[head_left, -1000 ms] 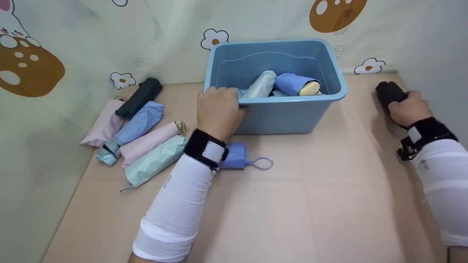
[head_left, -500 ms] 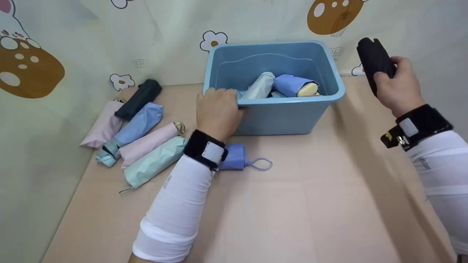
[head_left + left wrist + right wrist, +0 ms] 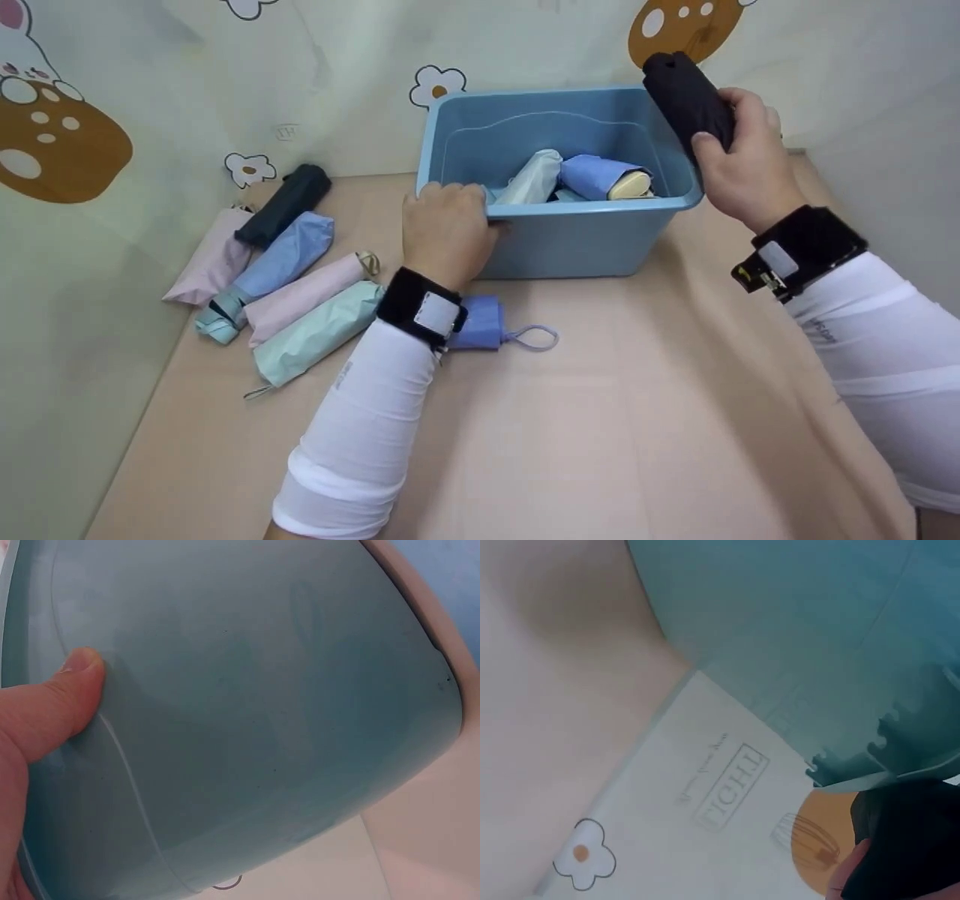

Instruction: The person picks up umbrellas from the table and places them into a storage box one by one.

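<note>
A blue plastic bin [image 3: 570,244] stands on the table against the back wall. My left hand [image 3: 448,232] grips its front rim near the left corner; in the left wrist view the thumb [image 3: 64,701] presses on the bin's outer wall [image 3: 240,720]. Above the right rim, my right hand [image 3: 750,169] holds a black folded umbrella [image 3: 684,101], tilted with its far end up and to the left. Part of that black umbrella [image 3: 907,840] shows in the right wrist view beside the bin's rim. Inside the bin lie a pale green umbrella [image 3: 534,176] and a blue umbrella [image 3: 596,175].
Left of the bin lie several folded umbrellas: dark green [image 3: 285,206], blue [image 3: 289,251], two pink [image 3: 307,296] and mint [image 3: 319,334]. A periwinkle umbrella [image 3: 480,322] with a loop lies partly under the left wrist. A patterned sheet [image 3: 337,90] covers the wall.
My right hand has lifted the black umbrella off the right side of the table and carried it left to the bin's right rim. The left hand stays on the bin.
</note>
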Motion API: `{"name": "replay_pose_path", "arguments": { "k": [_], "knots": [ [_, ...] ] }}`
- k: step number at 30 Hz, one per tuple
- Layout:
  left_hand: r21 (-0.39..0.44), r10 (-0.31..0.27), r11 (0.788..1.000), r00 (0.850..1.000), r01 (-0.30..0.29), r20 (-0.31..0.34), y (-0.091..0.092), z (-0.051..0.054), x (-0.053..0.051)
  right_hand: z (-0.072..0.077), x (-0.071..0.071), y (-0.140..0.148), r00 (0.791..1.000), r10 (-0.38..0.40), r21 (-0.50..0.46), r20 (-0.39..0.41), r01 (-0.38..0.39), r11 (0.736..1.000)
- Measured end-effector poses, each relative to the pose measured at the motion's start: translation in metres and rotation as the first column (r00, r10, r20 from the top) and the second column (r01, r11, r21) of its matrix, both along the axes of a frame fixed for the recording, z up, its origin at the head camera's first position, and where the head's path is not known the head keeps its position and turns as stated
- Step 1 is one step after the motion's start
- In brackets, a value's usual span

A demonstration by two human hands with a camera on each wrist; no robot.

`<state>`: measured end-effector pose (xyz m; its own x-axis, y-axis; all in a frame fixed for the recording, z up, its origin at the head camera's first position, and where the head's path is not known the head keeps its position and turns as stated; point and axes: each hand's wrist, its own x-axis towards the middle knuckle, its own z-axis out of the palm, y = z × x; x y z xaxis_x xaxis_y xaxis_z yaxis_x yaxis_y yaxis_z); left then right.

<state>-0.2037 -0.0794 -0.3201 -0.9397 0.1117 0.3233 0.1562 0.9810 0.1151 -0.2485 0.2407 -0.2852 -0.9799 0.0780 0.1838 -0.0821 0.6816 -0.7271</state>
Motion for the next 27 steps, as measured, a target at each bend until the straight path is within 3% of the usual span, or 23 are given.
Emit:
{"name": "replay_pose_path", "arguments": {
  "k": [6,18,27],
  "knots": [
    [0.009,-0.005,1.000,1.000,0.005,0.000,0.000,0.000,0.000,0.002,0.000,-0.015,0.996,0.073,0.015,-0.059,-0.072,0.997],
    [0.005,-0.001,1.000,1.000,0.001,-0.010,0.000,-0.001,0.001,0.002,0.004,-0.026,0.993,0.103,0.056,-0.065,-0.099,0.994],
    [-0.006,-0.002,1.000,1.000,0.002,0.003,-0.001,-0.001,0.000,0.001,0.003,-0.043,0.977,0.198,0.094,-0.083,-0.190,0.977]
  ]
}}
